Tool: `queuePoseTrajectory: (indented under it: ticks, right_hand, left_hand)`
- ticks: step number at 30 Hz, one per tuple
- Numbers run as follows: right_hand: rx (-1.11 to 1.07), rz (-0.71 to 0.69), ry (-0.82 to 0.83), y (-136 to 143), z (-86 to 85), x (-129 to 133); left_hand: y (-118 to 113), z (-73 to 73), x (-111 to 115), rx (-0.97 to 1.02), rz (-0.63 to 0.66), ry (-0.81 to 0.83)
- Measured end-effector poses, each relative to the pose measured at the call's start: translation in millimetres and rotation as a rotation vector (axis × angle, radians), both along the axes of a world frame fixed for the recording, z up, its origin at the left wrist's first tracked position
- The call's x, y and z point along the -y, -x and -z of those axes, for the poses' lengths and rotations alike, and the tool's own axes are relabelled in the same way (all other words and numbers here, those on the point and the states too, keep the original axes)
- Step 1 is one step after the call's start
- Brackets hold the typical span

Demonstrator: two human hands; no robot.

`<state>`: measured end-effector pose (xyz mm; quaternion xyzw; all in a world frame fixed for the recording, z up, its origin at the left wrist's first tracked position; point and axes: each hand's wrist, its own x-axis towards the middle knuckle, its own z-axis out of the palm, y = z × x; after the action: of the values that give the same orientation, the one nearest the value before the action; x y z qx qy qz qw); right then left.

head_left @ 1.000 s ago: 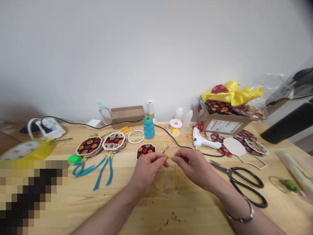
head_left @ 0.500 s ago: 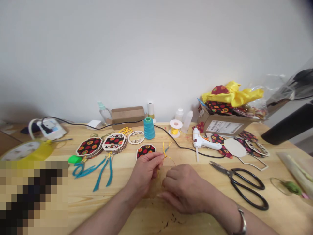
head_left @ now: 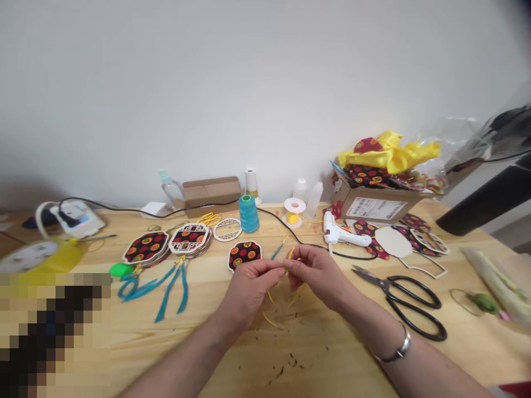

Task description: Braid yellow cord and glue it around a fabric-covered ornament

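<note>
A thin yellow cord [head_left: 271, 320] hangs in loops below my two hands, which meet above the middle of the table. My left hand [head_left: 255, 282] pinches the cord between thumb and index finger. Fingertip to fingertip with it, my right hand [head_left: 315, 273] also pinches the cord, a short bit of which shows above the fingers. Just behind the left hand lies a patterned fabric piece with a pale edge [head_left: 244, 255], partly covered by that hand. A blue tassel with a yellow loop [head_left: 277, 251] lies behind the fingertips.
To the right are black-handled scissors [head_left: 388, 284] and a white glue gun [head_left: 346, 235]. Behind stand a teal thread cone [head_left: 249, 214], a yellow cord spool [head_left: 293, 213] and a fabric-filled cardboard box [head_left: 377, 205]. Stacked patterned pieces [head_left: 188, 239] with blue tassels lie left.
My right hand has turned and moved up, bringing its fingertips against the left ones on the cord. The cord now hangs in loops beneath. The view has shifted slightly.
</note>
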<state>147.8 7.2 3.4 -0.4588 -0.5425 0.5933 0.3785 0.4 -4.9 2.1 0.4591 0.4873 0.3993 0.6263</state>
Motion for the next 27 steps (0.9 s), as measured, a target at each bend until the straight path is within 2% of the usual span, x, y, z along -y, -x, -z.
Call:
queuePoseTrajectory:
  ticks: [6,10,17,23,27]
  right_hand:
    - [0.146,0.034,-0.124,-3.0,-1.9,-3.1]
    - [0.167,0.032,-0.144,-4.5,-4.5,-4.0]
    - [0.152,0.022,-0.122,-4.8,-5.5,-2.8]
    - [0.040,-0.014,-0.006,-4.3,-1.9,-4.1]
    - [0.030,0.025,-0.012,-3.0,2.1,-4.7]
  left_hand:
    - [0.1,3.8,1.4,-0.005,0.016,0.012]
    - [-0.4,2.8,2.4,0.015,0.050,-0.002]
    - [-1.1,4.7,2.4,0.008,0.058,0.035]
    - [-1.6,5.9,1.9,0.041,0.023,0.053]
    - [-1.4,7.0,2.0,0.027,-0.003,0.054]
